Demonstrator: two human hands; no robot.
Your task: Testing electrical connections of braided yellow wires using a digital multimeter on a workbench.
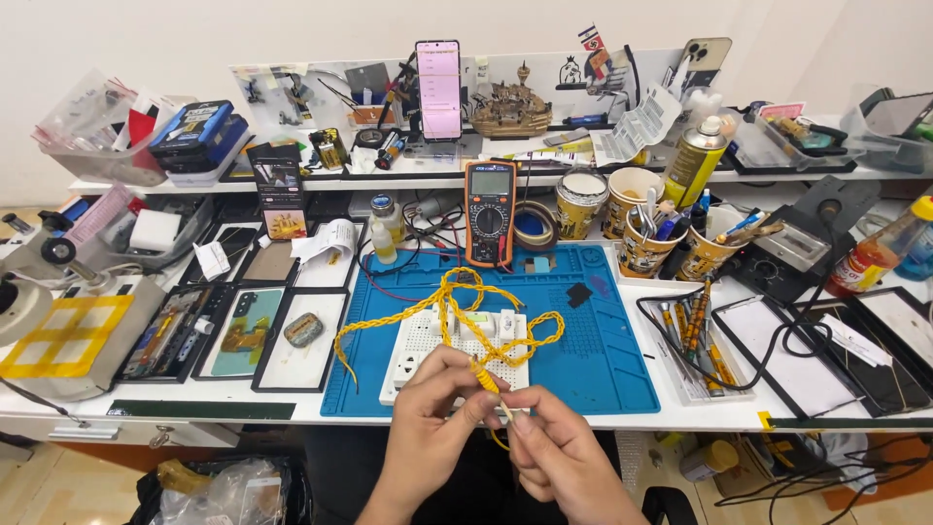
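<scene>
Over workbench edge (622, 422), yellow cord (457, 309) in both hands' grip.

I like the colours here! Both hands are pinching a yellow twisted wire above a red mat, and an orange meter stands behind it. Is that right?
Nearly. The mat is blue, not red, as the head view shows. The rest holds: the left hand and right hand pinch the yellow twisted wire, with the orange meter standing behind.

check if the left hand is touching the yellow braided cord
Touching: the head view shows the left hand pinching the yellow braided cord between its fingertips.
</scene>
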